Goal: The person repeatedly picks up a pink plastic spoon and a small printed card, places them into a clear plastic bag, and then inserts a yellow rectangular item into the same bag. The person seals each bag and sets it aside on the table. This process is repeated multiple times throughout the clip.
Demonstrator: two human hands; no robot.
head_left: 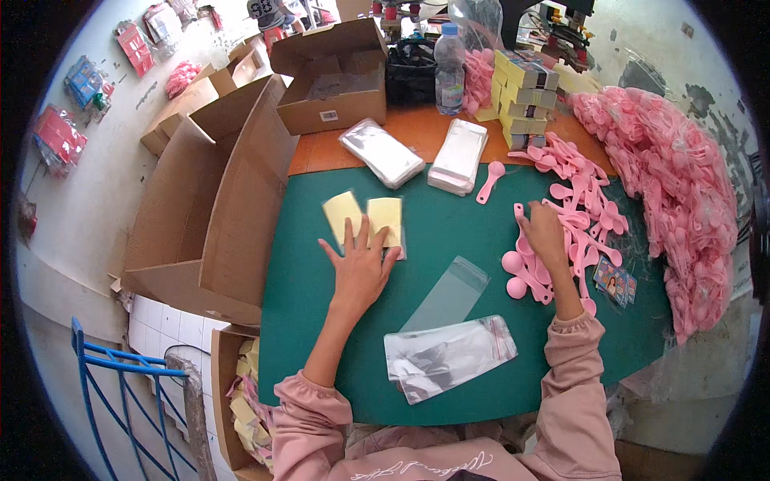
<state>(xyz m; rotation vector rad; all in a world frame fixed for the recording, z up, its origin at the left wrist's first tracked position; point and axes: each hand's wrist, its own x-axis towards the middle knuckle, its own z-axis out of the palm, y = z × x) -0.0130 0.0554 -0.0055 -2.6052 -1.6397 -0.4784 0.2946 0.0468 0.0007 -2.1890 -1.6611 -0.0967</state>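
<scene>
My left hand (358, 264) lies open with its fingers spread. Its fingertips rest on two pale yellow cards, a left one (343, 210) and a right one (386, 215), each in a clear sleeve. On the right, my right hand (545, 232) is bent down into a loose heap of pink plastic spoons (589, 196). Its fingers are curled together at the handle of a pink spoon (519, 211); the fingertips are partly hidden. A stack of clear plastic sleeves (449, 357) lies in front of me, with a single clear sleeve (455, 290) sticking out beyond it.
Two stacks of white-backed sleeves (382, 154) (458, 156) and a lone spoon (490, 183) lie farther back. Bundled yellow cards (525, 100) stand beside a water bottle (450, 68). Bagged pink spoons (662, 176) bulge at right. Cardboard boxes (241, 192) flank the left; printed cards (613, 282) lie right.
</scene>
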